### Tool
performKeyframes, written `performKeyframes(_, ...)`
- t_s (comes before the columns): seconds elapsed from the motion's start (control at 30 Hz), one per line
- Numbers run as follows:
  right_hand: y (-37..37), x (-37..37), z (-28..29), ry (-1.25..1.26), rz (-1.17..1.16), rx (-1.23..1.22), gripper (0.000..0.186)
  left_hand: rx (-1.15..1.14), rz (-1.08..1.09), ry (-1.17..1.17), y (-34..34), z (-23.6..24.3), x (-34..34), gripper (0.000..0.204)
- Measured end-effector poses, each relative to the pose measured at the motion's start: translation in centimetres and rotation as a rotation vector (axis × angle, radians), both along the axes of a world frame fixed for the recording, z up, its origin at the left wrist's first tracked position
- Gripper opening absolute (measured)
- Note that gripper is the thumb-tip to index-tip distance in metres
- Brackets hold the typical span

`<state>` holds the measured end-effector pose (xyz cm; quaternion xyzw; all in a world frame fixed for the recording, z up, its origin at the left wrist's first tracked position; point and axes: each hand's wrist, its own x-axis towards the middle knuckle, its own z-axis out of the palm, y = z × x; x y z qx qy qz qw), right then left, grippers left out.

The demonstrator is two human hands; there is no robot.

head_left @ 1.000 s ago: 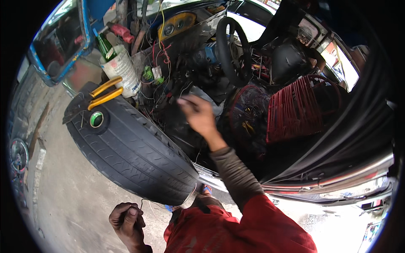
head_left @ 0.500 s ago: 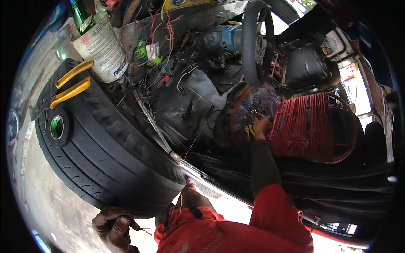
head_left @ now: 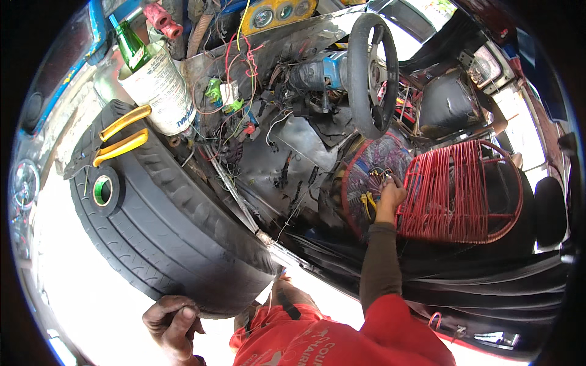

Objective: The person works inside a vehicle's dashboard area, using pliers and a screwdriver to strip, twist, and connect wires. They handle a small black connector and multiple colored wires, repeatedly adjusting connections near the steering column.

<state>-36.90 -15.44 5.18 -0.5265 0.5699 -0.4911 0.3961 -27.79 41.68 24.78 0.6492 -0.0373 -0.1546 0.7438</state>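
My left hand (head_left: 174,323) is at the lower left, below the tyre, with thumb and fingertips pinched together. A thin wire showed at those fingertips a moment ago; against the bright ground it hardly shows now. My right arm stretches into the vehicle, and my right hand (head_left: 392,194) is over the round patterned seat cushion (head_left: 360,161). Its fingers close at a small tangle of thin pieces (head_left: 379,175), too small to make out. Beside that hand, yellow-handled pliers (head_left: 368,201) lie on the cushion, next to the red corded backrest (head_left: 445,192).
An upright tyre (head_left: 177,226) carries yellow-handled cutters (head_left: 124,134) and a roll of black tape (head_left: 105,191). Behind it stands a white bucket (head_left: 157,91) with a green bottle (head_left: 129,44). Loose wires (head_left: 235,91) hang left of the steering wheel (head_left: 361,79). A metal sill (head_left: 235,195) edges the cab.
The view has shifted, so most things appear lower and a little to the right. My right hand stays over the cushion near the pliers. My left hand keeps its pinch.
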Motion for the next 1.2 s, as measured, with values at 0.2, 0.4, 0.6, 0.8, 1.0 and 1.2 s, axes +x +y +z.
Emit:
performKeyframes(0.2,15.5,2.4,8.6,-0.581,0.441,0.008,0.021,0.158,-0.169,-0.099,0.2,1.3,-0.3,0.01)
performKeyframes(0.4,30.8,-0.5,16.2,-0.25,0.981,-0.203,0.017,0.314,-0.464,-0.201,2.4,3.5,-0.4,0.017)
performKeyframes(0.6,39.7,-4.9,19.1,-0.083,1.053,-0.453,0.022,0.142,-0.8,-0.387,0.3,3.7,0.2,0.014)
performKeyframes(0.8,43.6,-10.6,21.5,0.282,0.897,-0.905,0.015,0.118,-1.263,-0.393,-3.3,3.5,-1.2,0.016)
performKeyframes(1.0,45.3,-13.7,20.7,0.287,0.861,-0.692,0.034,0.276,-1.395,-0.433,-4.6,3.8,-3.0,0.025)
performKeyframes(1.2,45.4,-12.8,17.9,0.409,0.7,-0.85,0.031,0.118,-1.311,-0.582,-4.5,1.8,-3.3,0.027)
